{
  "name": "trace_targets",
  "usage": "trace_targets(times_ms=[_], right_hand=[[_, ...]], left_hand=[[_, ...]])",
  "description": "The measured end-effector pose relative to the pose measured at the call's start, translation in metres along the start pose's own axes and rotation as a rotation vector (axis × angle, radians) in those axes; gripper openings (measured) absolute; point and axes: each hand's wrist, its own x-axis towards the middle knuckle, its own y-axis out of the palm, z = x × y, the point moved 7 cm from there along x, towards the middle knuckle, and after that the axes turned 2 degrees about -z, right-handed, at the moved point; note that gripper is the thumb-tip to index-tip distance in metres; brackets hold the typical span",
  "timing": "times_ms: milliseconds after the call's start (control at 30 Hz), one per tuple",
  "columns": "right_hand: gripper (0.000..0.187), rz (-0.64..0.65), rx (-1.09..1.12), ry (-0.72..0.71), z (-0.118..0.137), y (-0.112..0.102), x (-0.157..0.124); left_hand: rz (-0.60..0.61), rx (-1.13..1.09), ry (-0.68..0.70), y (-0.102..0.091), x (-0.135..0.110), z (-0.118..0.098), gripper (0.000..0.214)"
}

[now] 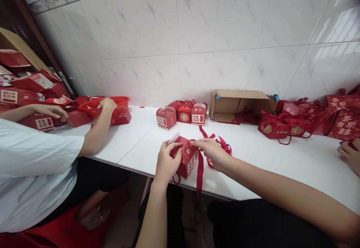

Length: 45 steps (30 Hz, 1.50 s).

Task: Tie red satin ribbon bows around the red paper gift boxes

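Your left hand (168, 160) grips the side of a red gift box (184, 165), which sits near the front edge of the white counter (140, 143). Your right hand (210, 151) pinches a red ribbon (200, 169) at the box's top, its tail hanging down the front. Behind, smaller-looking boxes (184, 114) stand left of a cardboard carton (239, 95).
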Motion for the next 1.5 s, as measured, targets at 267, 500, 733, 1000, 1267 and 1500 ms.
trace_targets(times_ms=[267, 500, 733, 1000, 1267, 1500], right_hand=[[0.018, 0.049, -0.01, -0.021, 0.0, 0.005, -0.005], [0.022, 0.087, -0.055, -0.098, 0.005, 0.009, -0.007], [0.021, 0.052, -0.17, -0.118, 0.005, 0.006, -0.006], [0.041, -0.148, -0.433, -0.383, 0.017, -0.005, -0.005], [0.03, -0.034, -0.518, -0.593, 0.025, 0.009, -0.012], [0.02, -0.002, -0.521, -0.578, 0.023, 0.013, -0.012]], left_hand=[[-0.024, 0.164, 0.251, 0.001, -0.008, -0.035, 0.034], [-0.08, 0.151, 0.21, 0.006, -0.007, -0.034, 0.025], [-0.129, 0.07, 0.192, 0.003, -0.007, -0.032, 0.015], [-0.161, -0.055, 0.154, 0.001, -0.006, -0.028, 0.013], [-0.167, -0.083, 0.163, 0.003, -0.006, -0.032, 0.011], [-0.198, -0.066, 0.165, 0.004, -0.009, -0.031, 0.012]])
